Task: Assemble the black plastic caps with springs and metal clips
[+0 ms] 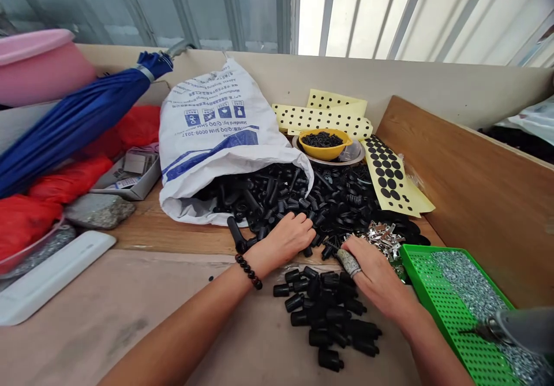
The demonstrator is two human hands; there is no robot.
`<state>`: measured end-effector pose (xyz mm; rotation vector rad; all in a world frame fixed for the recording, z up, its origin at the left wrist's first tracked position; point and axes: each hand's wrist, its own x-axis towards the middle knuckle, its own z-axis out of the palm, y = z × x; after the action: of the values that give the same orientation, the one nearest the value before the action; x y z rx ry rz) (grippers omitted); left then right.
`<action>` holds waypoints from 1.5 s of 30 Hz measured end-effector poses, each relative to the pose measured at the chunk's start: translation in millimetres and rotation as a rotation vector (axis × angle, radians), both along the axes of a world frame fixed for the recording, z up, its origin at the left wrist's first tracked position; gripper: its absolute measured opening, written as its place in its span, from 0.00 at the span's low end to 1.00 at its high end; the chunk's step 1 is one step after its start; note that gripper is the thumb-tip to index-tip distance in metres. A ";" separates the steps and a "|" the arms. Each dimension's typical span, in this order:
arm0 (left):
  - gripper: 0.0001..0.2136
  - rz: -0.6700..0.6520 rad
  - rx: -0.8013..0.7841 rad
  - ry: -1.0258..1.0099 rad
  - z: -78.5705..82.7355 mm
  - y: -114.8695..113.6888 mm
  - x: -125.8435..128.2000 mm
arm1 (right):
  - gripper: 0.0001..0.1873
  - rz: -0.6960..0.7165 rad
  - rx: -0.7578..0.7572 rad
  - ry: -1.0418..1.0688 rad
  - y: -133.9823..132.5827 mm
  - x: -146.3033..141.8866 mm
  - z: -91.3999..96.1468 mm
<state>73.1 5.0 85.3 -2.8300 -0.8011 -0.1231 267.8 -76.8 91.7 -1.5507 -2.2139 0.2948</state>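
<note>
My left hand [293,235], with a dark bead bracelet [249,271] at the wrist, reaches into a heap of black plastic parts [341,201]. Its fingers are curled down among the pieces, and the fingertips are hidden. On the heap's front edge, beside small shiny metal pieces [385,239], rests my right hand [367,262]. A grey wrap [348,263] covers one of its fingers; the fingertips are hard to make out against the dark parts. Between my forearms lies a loose group of short black cylindrical parts [324,311].
Behind the heap, a white woven sack [216,120] spills black parts. A yellow bowl [324,145] of small black pieces stands near yellow sticker sheets [387,172]. At right, a power screwdriver [519,328] hangs over a green tray [445,311] of screws. A stone [99,210] lies left.
</note>
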 end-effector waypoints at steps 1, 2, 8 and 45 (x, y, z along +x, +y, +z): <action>0.06 -0.004 0.003 0.001 -0.9 0.5 0.8 | 0.10 -0.001 -0.006 0.000 -0.7 0.4 -1.0; 0.06 -0.006 0.004 0.000 -1.7 1.1 1.4 | 0.10 -0.002 -0.013 0.002 -1.3 0.8 -1.9; 0.06 0.063 -0.013 -0.052 -3.3 6.5 -3.6 | 0.09 -0.005 -0.052 0.019 -2.6 -1.2 -4.1; 0.05 -0.299 -0.012 -0.020 -4.6 -4.7 26.9 | 0.11 -0.058 -0.079 0.234 3.8 16.3 -6.0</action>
<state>100.0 0.3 80.7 -2.9455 -0.3778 -0.1906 284.1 -73.0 85.7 -1.5325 -1.9954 0.5231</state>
